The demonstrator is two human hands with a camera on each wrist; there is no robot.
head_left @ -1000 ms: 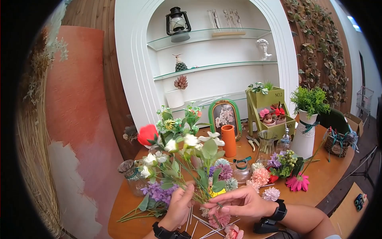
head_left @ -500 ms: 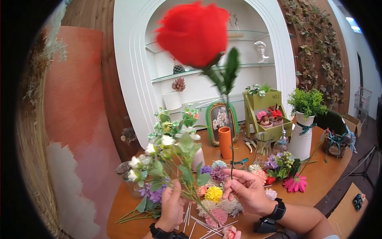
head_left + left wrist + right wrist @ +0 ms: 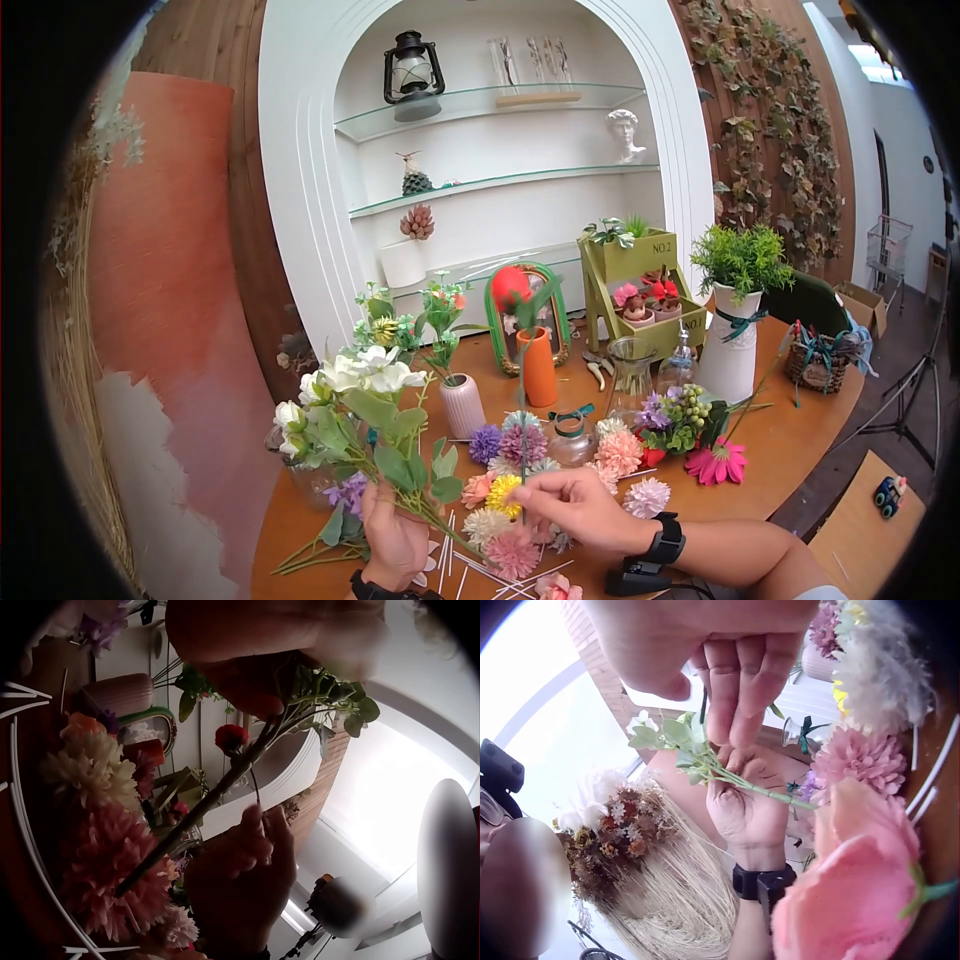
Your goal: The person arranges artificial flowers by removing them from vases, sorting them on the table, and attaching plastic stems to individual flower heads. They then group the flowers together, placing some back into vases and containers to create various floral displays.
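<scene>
In the head view my left hand (image 3: pixel 393 530) holds a leafy spray of white artificial flowers (image 3: pixel 375 370) by its green stem, the blooms leaning up and left. My right hand (image 3: pixel 580 510) pinches the thin stem of a red rose (image 3: pixel 510 287), which stands upright and overlaps the picture frame. In the left wrist view the spray's thick stem (image 3: pixel 202 806) slants down over a pink flower head (image 3: pixel 112 870), with the rose behind it. The right wrist view has the leafy stem (image 3: pixel 761 791) crossing my left palm, below my right fingers.
Several loose flower heads (image 3: pixel 515 550) and white sticks (image 3: pixel 450 560) lie before my hands. Behind them stand a ribbed pink vase (image 3: pixel 461 405), an orange cylinder (image 3: pixel 537 368) and a glass bottle (image 3: pixel 572 440). To the right are a green planter stand (image 3: pixel 640 285) and a tall white vase (image 3: pixel 730 345).
My right hand first moved the red rose out from beside the white spray, close to the head camera. Now the rose is lower and farther off. My left hand has shifted left with the spray.
</scene>
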